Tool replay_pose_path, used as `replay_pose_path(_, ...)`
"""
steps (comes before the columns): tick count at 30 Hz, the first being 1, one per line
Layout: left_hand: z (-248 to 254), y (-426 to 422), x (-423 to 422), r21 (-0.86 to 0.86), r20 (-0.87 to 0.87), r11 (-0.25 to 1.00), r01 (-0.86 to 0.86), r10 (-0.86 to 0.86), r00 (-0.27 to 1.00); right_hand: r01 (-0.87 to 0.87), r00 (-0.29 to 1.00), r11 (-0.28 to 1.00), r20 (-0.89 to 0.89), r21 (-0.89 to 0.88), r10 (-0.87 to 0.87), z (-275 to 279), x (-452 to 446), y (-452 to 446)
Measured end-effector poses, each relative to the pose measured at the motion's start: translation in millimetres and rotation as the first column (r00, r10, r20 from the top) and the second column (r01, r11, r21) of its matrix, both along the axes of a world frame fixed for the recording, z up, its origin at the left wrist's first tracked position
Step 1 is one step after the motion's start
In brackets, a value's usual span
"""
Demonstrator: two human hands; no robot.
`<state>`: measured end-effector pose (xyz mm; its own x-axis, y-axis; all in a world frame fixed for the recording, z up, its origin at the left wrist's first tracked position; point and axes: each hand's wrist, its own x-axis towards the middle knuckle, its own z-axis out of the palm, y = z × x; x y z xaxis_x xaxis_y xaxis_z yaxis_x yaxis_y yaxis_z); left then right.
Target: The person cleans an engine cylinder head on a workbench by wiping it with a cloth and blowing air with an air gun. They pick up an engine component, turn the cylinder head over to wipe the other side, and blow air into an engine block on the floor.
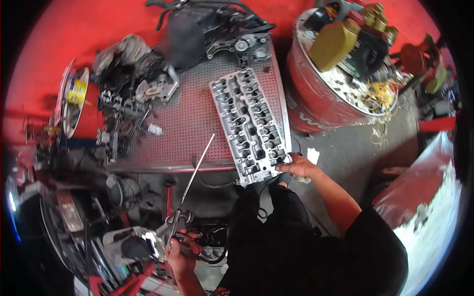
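A long-nozzled air blow gun [178, 222] is gripped in my left hand [181, 250], its thin metal tube slanting up toward the table. A dark hose curves away from its handle. My right hand [301, 167] is at the near right corner of a silver engine cylinder head [247, 123], fingers closed against it. Something white, perhaps cloth or paper, shows around those fingers. The cylinder head lies with its rows of openings facing up, its near end jutting past the table's front edge. The nozzle tip is to the left of the head, apart from it.
A perforated metal table [182, 113] carries engine parts [158, 84] at the left and a large dark assembly [197, 29] at the back. A red drum [316, 98] on the right holds oil bottles [335, 44]. A wrapped bundle [419, 197] stands at far right.
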<state>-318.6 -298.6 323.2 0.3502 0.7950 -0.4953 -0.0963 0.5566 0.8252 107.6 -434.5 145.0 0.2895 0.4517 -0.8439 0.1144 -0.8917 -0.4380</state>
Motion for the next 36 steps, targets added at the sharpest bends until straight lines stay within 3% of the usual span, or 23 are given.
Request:
replay_pose_path(3,-4,-22,-2,0.006,0.046,0.992,-0.125,0.124,0.991,0.221,0.975,0.974,-0.024,0.054,-0.22,-15,-7,4)
replay_pose_path(4,-9,-26,-6,-0.012,0.057,0.993,-0.12,0.12,0.991,0.456,0.844,0.889,-0.34,0.05,-0.414,-17,-6,3)
replay_pose_path(6,-13,-31,-7,-0.007,0.06,0.989,-0.151,0.151,0.987,0.489,0.855,0.871,-0.226,0.049,-0.467,-55,-19,0)
replay_pose_path(7,-16,-34,-5,-0.001,0.061,0.988,-0.157,0.157,0.986,0.541,0.839,0.839,-0.109,0.059,-0.534,-52,-25,6)
replay_pose_path(8,-16,-38,-4,-0.009,0.043,0.974,-0.224,0.224,0.974,0.625,0.78,0.777,-0.102,0.071,-0.618,-46,-33,8)
replay_pose_path(12,-26,-60,-33,0.021,0.094,0.95,-0.311,0.308,0.947,0.595,0.787,0.802,-0.17,-0.042,-0.593,-36,-27,10)
replay_pose_path(15,-38,-72,-58,-0.026,0.071,0.933,-0.359,0.359,0.93,0.581,0.792,0.791,-0.09,-0.19,-0.603,-48,-19,22)
replay_pose_path(19,-45,-82,-77,-0.044,0.047,0.885,-0.464,0.466,0.884,0.6,0.781,0.795,-0.146,-0.09,-0.607,-33,-28,21)
replay_pose_path(21,-45,-97,-83,-0.027,0.04,0.854,-0.519,0.52,0.853,0.508,0.845,0.854,-0.128,-0.11,-0.519,-33,-30,20)
replay_pose_path(23,-50,-115,-87,-0.009,0.057,0.853,-0.522,0.521,0.852,0.574,0.783,0.808,-0.202,-0.129,-0.588,-33,-37,27)
replay_pose_path(25,-50,-131,-80,-0.041,0.032,0.807,-0.59,0.591,0.806,0.551,0.805,0.826,-0.182,-0.119,-0.564,-29,-55,40)
replay_pose_path(27,-50,-147,-77,-0.062,0.009,0.776,-0.628,0.63,0.777,0.65,0.691,0.74,-0.27,-0.176,-0.671,-35,-72,45)
replay_pose_path(29,-48,-153,-75,-0.065,0.009,0.769,-0.636,0.638,0.77,0.64,0.681,0.748,-0.32,-0.178,-0.659,-22,-104,66)
replay_pose_path(36,-41,-164,-72,-0.002,0.003,0.758,-0.653,0.653,0.758,0.771,0.433,0.613,-0.563,-0.174,-0.704,-58,-202,137)
